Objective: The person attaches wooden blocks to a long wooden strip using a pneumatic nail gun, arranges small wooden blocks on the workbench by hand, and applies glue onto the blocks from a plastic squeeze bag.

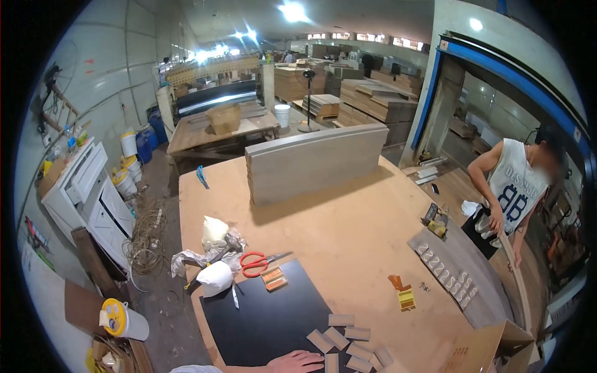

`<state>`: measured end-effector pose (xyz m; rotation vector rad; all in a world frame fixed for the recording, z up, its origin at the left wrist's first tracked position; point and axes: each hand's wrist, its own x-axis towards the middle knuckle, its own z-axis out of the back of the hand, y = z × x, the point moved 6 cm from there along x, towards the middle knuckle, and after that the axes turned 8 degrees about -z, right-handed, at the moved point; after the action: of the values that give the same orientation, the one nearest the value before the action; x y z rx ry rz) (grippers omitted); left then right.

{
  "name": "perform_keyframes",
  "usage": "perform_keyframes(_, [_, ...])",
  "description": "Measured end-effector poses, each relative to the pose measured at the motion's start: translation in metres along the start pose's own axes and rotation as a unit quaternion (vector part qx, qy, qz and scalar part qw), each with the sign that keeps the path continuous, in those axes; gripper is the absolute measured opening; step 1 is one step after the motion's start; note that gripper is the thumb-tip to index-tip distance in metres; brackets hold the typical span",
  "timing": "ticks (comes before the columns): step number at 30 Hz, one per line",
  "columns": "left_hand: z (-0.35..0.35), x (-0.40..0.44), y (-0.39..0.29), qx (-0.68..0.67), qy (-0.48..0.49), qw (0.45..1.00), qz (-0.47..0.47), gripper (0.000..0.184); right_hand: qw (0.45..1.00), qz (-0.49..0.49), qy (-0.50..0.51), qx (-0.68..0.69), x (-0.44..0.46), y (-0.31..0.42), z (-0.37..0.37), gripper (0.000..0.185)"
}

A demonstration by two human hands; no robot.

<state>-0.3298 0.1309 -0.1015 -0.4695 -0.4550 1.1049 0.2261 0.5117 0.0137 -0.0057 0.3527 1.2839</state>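
Note:
At the bottom edge, my left hand (296, 361) lies flat with its fingers stretched out to the right, over the black sheet (261, 326). Its fingertips are beside several small grey-brown wood blocks (336, 339), scattered at the sheet's right corner and on the table. Whether they touch a block I cannot tell. My right hand is out of view. Further up the sheet sits a small orange-and-white packet (274, 279). Next to it lie red-handled scissors (252, 265), a white roll (216, 278) and crumpled plastic with a hammer (217, 253).
A tall stack of grey boards (317, 165) stands at the table's (348, 248) far side. To the right are S-shaped pieces (438, 268) on a panel, a yellow packet (406, 299) and a cardboard box (479, 351). A co-worker (513, 186) holds a long strip (511, 258).

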Motion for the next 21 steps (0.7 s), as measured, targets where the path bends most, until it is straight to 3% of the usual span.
perform_keyframes(11, [0.018, 0.001, -0.007, 0.013, -0.037, 0.999, -0.004, 0.051, 0.999, -0.01, 0.013, 0.043, -0.01, -0.057, 0.037, 0.06])
perform_keyframes(14, [0.01, 0.0, -0.001, 0.037, -0.019, 0.999, 0.0, 0.05, 0.993, -0.003, -0.007, 0.122, -0.028, -0.056, 0.082, 0.06])
perform_keyframes(16, [0.01, -0.001, -0.003, 0.032, -0.031, 0.999, -0.003, 0.049, 0.971, 0.0, -0.073, 0.228, -0.064, -0.056, 0.117, 0.06])
perform_keyframes(18, [0.01, -0.001, -0.002, 0.04, -0.035, 0.999, -0.006, 0.049, 0.95, 0.005, -0.126, 0.285, -0.044, -0.12, 0.138, 0.064])
perform_keyframes(21, [0.011, -0.001, 0.0, 0.029, -0.075, 0.996, -0.026, 0.048, 0.921, 0.062, -0.111, 0.368, -0.11, -0.102, 0.171, 0.066])
